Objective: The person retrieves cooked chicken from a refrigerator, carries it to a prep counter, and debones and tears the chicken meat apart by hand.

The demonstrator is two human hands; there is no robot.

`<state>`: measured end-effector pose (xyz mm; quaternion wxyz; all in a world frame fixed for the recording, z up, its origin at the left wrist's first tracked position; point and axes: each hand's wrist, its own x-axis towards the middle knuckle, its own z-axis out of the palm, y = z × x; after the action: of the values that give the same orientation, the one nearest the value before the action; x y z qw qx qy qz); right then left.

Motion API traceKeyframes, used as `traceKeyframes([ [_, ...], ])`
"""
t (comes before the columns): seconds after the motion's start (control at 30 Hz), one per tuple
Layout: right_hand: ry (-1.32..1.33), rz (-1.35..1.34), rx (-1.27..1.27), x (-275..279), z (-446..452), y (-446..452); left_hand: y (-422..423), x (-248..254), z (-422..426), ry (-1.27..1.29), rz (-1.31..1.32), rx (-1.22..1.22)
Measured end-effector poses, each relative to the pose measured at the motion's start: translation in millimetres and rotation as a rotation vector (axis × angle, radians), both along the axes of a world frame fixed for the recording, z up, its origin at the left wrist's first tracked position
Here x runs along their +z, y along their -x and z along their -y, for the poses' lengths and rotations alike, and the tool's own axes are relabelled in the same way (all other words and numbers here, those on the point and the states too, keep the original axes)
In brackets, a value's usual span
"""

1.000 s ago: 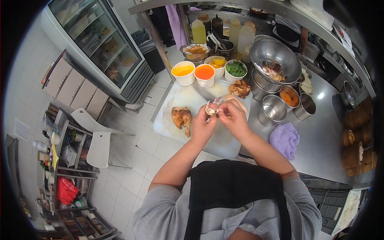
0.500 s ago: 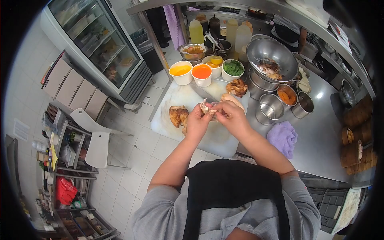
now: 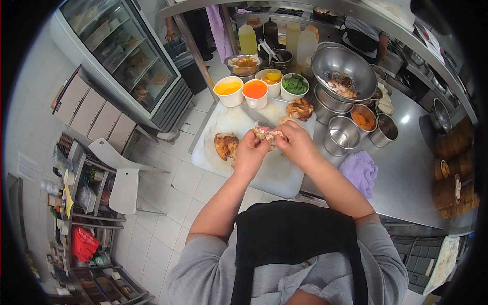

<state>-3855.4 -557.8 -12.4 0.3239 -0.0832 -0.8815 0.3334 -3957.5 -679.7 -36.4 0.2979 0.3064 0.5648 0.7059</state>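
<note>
Above the white cutting board, my left hand grips a pale, torn piece of chicken. The fingers of my right hand pinch the same piece from its other side. A browned chicken leg lies on the board to the left of my left hand. Beyond my right hand rests another browned chicken piece. A knife blade shows partly on the board behind my hands.
Tubs of yellow sauce, orange sauce and green leaves line the board's far edge. A steel bowl holds meat scraps. Right of the board are an empty steel pot and a purple cloth. Co-workers stand beyond the counter.
My hands have shifted slightly left with the chicken piece and drawn a little apart, showing more of it. A co-worker's hand has appeared near the bin at the back.
</note>
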Motion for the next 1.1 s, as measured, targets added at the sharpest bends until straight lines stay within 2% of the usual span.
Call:
traceKeyframes([
  [0.13, -0.047, 0.034, -0.018, -9, -2, 2, 0, -6, 1, -0.011, 0.078, 0.003],
  [0.2, 0.693, 0.216, 0.049, -10, -3, 3, 0, -1, 4, -0.018, 0.223, 0.004],
  [0.23, 0.694, 0.216, 0.052, -10, -5, 4, 2, 0, 5, -0.017, 0.222, 0.006],
  [0.3, 0.936, 0.12, 0.242, -9, -10, 4, 6, 2, 8, 0.047, 0.21, -0.037],
  [0.43, 0.821, 0.179, 0.19, -9, -3, 9, 8, -4, 3, 0.066, 0.035, -0.032],
  [0.5, 0.351, 0.109, 0.058, 1, 7, 7, 3, -4, 0, 0.072, -0.131, 0.019],
  [0.6, 0.285, 0.112, -0.019, -2, 3, 9, 0, -6, -1, 0.122, -0.26, 0.014],
  [0.63, 0.286, 0.113, -0.023, -4, 1, 8, 0, -5, -2, 0.122, -0.258, 0.01],
  [0.7, 0.585, 0.108, 0.062, -7, -4, 8, 2, -4, -3, 0.079, -0.104, -0.005],
  [0.73, 0.587, 0.108, 0.06, -12, -10, 8, 4, -4, -3, 0.081, -0.104, -0.006],
  [0.8, 0.932, 0.074, 0.181, -17, -23, 9, 11, -2, -5, -0.026, 0.108, 0.018],
  [0.83, 0.933, 0.074, 0.182, -21, -26, 9, 13, -1, -5, -0.025, 0.109, 0.018],
  [0.93, 0.976, 0.076, 0.193, -9, -20, 6, 17, -2, -8, 0.044, 0.031, 0.033],
  [1.0, 0.992, 0.07, 0.207, 2, -14, 9, 19, -7, -17, 0.12, -0.256, 0.117],
  [1.03, 0.996, 0.072, 0.203, 3, -15, 12, 19, -9, -20, 0.124, -0.252, 0.114],
  [1.1, 0.714, 0.045, 0.157, 4, -20, 18, 6, 21, -22, 0.274, -0.52, 0.144],
])
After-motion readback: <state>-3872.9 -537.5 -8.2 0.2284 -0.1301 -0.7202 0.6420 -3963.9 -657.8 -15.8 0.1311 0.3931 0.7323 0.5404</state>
